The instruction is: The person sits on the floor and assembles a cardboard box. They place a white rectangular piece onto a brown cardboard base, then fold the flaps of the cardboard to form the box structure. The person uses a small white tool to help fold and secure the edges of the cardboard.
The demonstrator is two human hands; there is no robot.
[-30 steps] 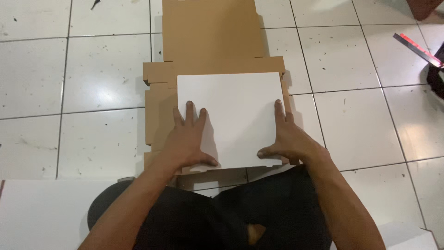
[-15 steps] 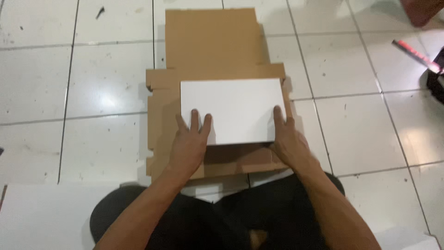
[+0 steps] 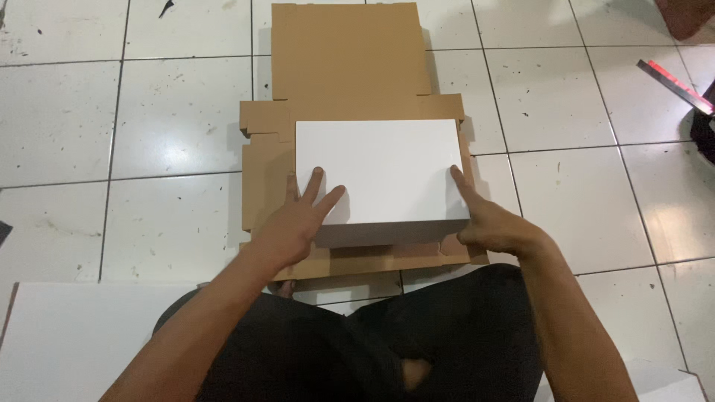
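On the white tiled floor point(image 3: 149, 141), a flat brown die-cut cardboard blank point(image 3: 350, 67) carries a white rectangular box point(image 3: 380, 167). Left hand point(image 3: 294, 223) lies flat, fingers spread, on its near-left corner; right hand point(image 3: 491, 219) presses its right edge, fingers extended. Uneven pressure could skew the box off the creases.

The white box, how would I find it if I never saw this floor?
Look at the white tiled floor, then the flat brown cardboard sheet in front of the seated person. The white box sits on it, with the left hand and right hand touching it. Only it is plain white and raised.
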